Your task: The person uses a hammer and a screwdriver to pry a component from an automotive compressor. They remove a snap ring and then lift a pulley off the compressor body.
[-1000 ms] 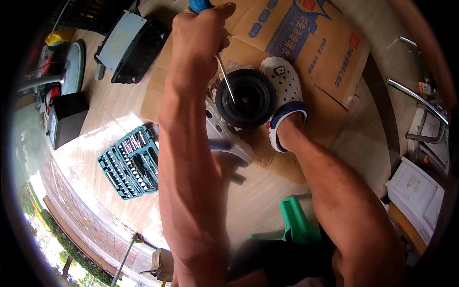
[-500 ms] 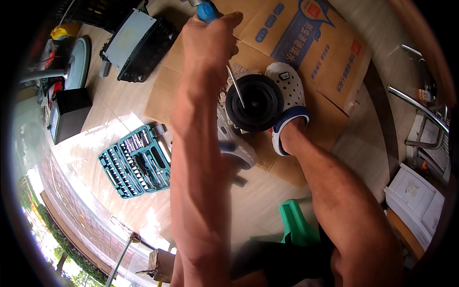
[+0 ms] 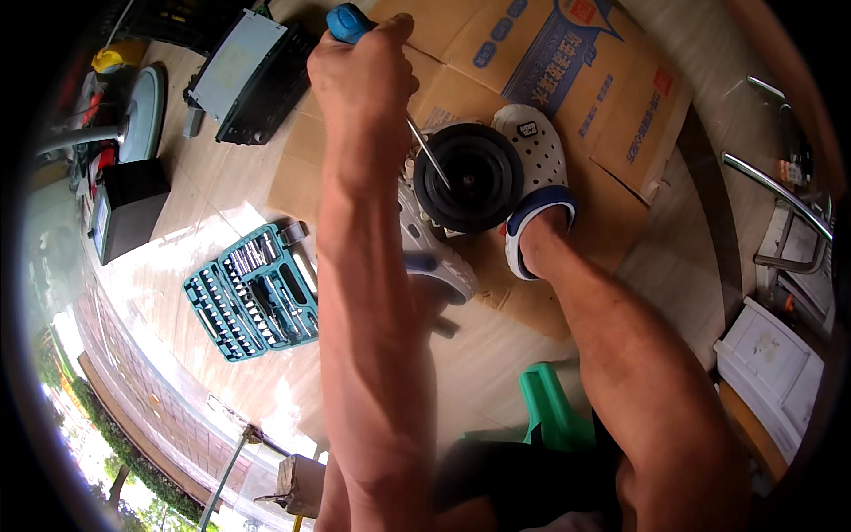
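Note:
My left hand is closed around a screwdriver with a blue handle and a long metal shaft. The shaft slants down to the right, and its tip meets the inner part of a black grooved pulley on a metal housing mostly hidden below it. A white clog with a blue strap on my right foot presses against the pulley's right side. My other clog is on the left, partly behind my forearm. My right hand is out of view; a blurred skin-toned shape crosses the upper right rim.
Flattened cardboard lies under the pulley. Left of my forearm sits an open teal socket set. A dark boxy device stands at the upper left. A green plastic stool is near me, and chrome tubing lies along the right.
My left hand and the screwdriver handle have shifted left, so the shaft leans more. A metal piece seen above the handle before has gone out of view.

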{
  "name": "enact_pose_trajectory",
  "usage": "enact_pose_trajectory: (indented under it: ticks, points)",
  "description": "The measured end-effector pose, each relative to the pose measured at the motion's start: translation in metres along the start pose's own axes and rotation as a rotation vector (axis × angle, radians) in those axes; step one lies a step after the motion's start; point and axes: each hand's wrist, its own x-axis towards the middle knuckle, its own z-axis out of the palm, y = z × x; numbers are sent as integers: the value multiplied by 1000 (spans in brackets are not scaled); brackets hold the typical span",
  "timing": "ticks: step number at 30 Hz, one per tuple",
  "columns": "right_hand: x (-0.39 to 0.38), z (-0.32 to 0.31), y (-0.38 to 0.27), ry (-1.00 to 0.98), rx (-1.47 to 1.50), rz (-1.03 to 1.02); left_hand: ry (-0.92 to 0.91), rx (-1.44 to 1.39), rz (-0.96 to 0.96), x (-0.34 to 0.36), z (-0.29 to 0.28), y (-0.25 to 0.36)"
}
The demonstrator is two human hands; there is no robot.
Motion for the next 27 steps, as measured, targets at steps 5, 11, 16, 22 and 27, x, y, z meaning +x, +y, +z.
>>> enact_pose_trajectory:
  ticks: [5,11,16,22,27]
  points:
    - [1,2,-3,-8,-3,-11,18,-2,-4,-6,0,2]
    - [8,8,-7,-19,-7,-21,22,-15,-1,-4,-3,-5]
    - [5,15,-14,-20,-22,-28,43,-29,-70,-3,-3,-1]
    - [5,17,-23,-21,-34,-37,32,-69,-54,-4,-4,1]
    - [8,25,-25,-41,-24,-44,56,-115,-84,-6,-8,-4]
